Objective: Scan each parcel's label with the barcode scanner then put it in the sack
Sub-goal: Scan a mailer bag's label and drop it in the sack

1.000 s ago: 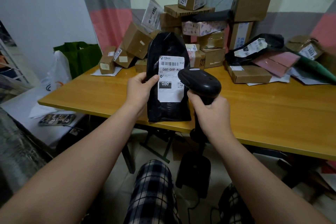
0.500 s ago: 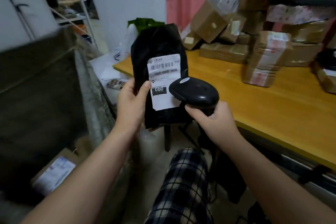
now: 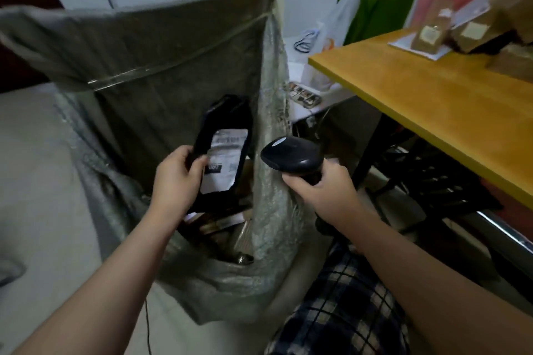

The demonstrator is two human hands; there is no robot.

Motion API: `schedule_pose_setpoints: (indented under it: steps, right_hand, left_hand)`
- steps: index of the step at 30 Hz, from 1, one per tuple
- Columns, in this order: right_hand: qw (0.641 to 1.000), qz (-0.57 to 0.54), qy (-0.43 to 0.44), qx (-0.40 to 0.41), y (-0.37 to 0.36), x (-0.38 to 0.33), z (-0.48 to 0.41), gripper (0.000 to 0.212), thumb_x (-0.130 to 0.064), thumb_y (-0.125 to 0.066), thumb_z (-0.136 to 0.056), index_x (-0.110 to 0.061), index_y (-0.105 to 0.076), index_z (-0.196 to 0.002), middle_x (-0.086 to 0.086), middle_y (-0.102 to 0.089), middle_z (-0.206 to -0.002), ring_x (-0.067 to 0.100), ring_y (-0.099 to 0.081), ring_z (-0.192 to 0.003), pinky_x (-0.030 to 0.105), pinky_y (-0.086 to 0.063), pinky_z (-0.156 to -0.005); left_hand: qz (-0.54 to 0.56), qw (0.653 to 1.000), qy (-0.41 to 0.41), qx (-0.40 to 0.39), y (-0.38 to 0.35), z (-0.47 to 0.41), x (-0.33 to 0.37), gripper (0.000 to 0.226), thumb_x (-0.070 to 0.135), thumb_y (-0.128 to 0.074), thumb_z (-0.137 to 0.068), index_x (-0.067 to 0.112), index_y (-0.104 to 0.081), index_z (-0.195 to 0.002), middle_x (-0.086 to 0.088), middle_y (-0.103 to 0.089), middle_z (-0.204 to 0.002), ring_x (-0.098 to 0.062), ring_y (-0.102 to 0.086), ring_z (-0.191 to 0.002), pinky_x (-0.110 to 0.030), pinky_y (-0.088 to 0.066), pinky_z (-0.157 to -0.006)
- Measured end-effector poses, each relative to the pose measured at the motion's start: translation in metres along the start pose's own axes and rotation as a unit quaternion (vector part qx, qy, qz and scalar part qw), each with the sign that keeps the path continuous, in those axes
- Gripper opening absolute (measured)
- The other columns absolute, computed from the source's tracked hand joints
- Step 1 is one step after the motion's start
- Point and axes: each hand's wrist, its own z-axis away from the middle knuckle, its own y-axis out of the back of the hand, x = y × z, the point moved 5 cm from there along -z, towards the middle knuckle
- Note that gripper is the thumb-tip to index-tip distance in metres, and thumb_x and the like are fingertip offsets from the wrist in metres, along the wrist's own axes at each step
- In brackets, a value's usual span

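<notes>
Above grey woven sack [image 3: 173, 66], left hand [image 3: 176, 181] grips black plastic parcel [image 3: 229, 114], long axis near upright. Right hand [image 3: 323, 194] clasps black barcode scanner [image 3: 291, 157].

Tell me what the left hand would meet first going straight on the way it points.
Probably the far inner wall of the sack: the left hand, holding the black parcel, points into its mouth; depth unclear.
</notes>
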Motion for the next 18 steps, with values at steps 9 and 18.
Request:
schedule_pose_setpoints:
  steps: [9, 18]
  right_hand:
    - [0.998, 0.008, -0.054, -0.043, -0.038, 0.021, 0.000, 0.019, -0.033, -0.074, -0.081, -0.016, -0.068, -0.088, 0.007, -0.070, -0.081, 0.017, -0.066, -0.081, 0.038, -0.054, -0.076]
    - [0.998, 0.010, -0.050, 0.024, -0.007, 0.023, -0.003, 0.025, -0.030, -0.073, -0.083, -0.026, -0.056, -0.067, -0.007, -0.056, -0.055, 0.002, -0.055, -0.054, 0.018, -0.042, -0.053]
  left_hand:
    - [-0.214, 0.933, 0.077, -0.279, -0.070, 0.035, -0.079, 0.024, 0.019, -0.055, -0.093, 0.013, -0.064, -0.114, -0.015, -0.067, -0.110, -0.033, -0.060, -0.105, -0.035, -0.046, -0.082]
    - [-0.228, 0.954, -0.017, -0.192, -0.077, 0.018, -0.042, 0.035, 0.025, -0.062, -0.089, 0.006, -0.055, -0.117, -0.015, -0.059, -0.116, -0.036, -0.053, -0.111, -0.042, -0.044, -0.090]
